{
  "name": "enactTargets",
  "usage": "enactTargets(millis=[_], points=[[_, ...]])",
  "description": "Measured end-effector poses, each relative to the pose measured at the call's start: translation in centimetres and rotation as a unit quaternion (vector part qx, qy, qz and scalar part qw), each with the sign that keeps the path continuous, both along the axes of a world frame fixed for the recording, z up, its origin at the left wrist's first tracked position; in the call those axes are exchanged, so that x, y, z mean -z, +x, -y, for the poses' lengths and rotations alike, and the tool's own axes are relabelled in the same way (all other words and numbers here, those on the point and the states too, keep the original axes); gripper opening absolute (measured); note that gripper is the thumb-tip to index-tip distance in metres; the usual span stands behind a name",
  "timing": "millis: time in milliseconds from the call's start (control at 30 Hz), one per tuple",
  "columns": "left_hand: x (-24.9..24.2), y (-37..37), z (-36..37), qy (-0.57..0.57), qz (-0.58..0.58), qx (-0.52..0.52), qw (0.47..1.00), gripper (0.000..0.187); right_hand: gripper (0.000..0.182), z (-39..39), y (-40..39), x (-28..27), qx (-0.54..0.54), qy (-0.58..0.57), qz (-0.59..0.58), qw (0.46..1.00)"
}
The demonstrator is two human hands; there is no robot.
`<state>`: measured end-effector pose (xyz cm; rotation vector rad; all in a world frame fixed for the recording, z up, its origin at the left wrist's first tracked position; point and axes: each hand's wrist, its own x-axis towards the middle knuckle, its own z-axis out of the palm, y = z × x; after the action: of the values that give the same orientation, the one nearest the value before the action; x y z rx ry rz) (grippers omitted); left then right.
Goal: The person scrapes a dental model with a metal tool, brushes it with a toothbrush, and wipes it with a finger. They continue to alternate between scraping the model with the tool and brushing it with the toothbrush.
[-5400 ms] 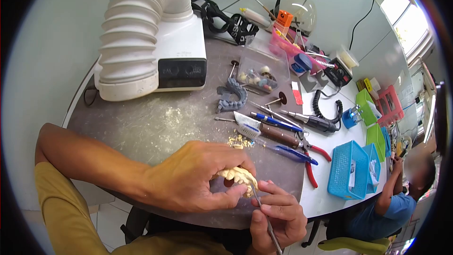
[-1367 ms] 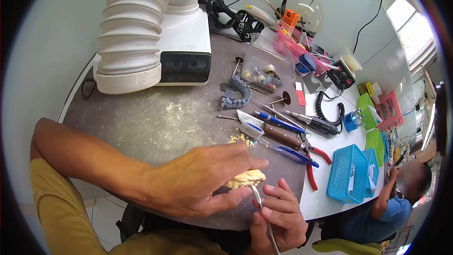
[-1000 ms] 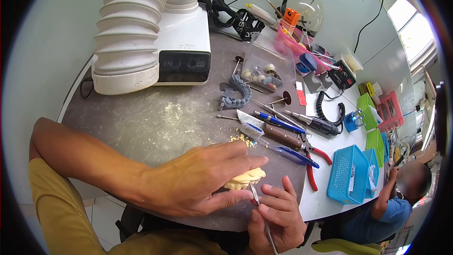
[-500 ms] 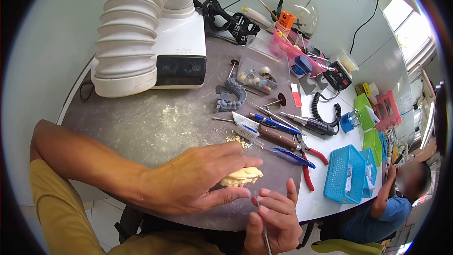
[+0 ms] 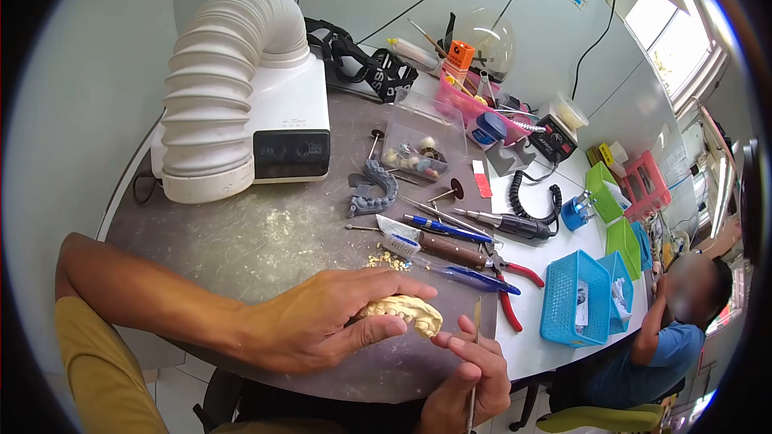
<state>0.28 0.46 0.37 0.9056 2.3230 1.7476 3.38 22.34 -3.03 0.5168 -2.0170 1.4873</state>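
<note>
My left hand is closed on a cream-coloured dental cast, thumb in front and fingers over the back; a row of teeth shows on the cast's near side. Close to the cast's right end, my right hand pinches a slim metal tool, whose flat tip points up past the fingers. Cream crumbs lie on the table behind the cast. Beyond them are a brush with blue and white bristles and a grey arch-shaped dental model.
A white machine with a ribbed hose stands at the back left. Red-handled pliers, a handpiece and blue baskets lie to the right. A seated person in a blue shirt is at the far right.
The cast has turned in my left hand, so its teeth now show. My right hand's tool now stands more upright, its flat tip visible. The camera view has shifted slightly.
</note>
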Motion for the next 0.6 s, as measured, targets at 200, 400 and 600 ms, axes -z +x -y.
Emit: enactTargets(millis=[200, 400, 600], points=[[-0.5, 0.5, 0.0, 0.043, 0.09, 0.032, 0.995, 0.046, 0.024, 0.0, -0.3, -0.5, 0.014, 0.022, -0.003, 1.0], [0.3, -0.2, -0.1, 0.072, 0.037, 0.049, 0.996, 0.052, 0.01, 0.7, 1.0, -1.6, 0.057, -0.087, 0.058, 0.993], [0.4, -0.4, 0.0, 0.051, 0.034, 0.057, 0.996, 0.053, 0.043, 0.0, 0.4, 0.3, 0.112, -0.027, -0.016, 0.993]])
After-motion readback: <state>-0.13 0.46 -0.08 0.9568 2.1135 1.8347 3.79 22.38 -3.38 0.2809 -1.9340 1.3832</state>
